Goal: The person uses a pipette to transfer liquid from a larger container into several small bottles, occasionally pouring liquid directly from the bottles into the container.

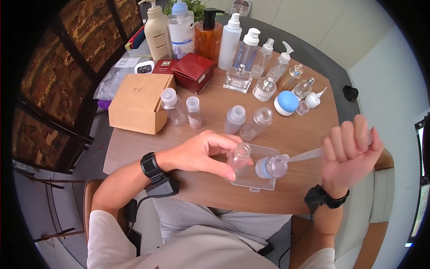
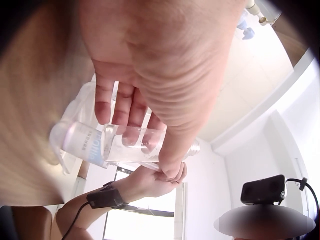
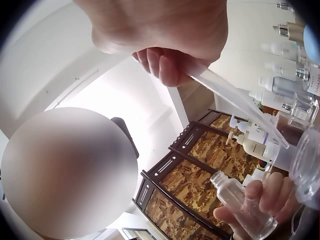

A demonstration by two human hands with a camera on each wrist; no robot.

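Transparent plastic tray [image 1: 253, 183] is lying beneath the open, squat, blue-labelled jar [image 1: 266, 167]. The left hand [image 1: 197, 152] is clamping an uncapped, seemingly empty clear bottle [image 1: 240, 155] between thumb and fingers; the right hand's [image 1: 349, 157] curled fingers are gripping a slender translucent tool [image 1: 309, 155], its tip hovering by the jar's mouth.

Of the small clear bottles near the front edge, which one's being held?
The uncapped, unlabelled bottle, pinched between the left hand's thumb and fingers. The blue-labelled bottle right beside it isn't in either hand's grip.
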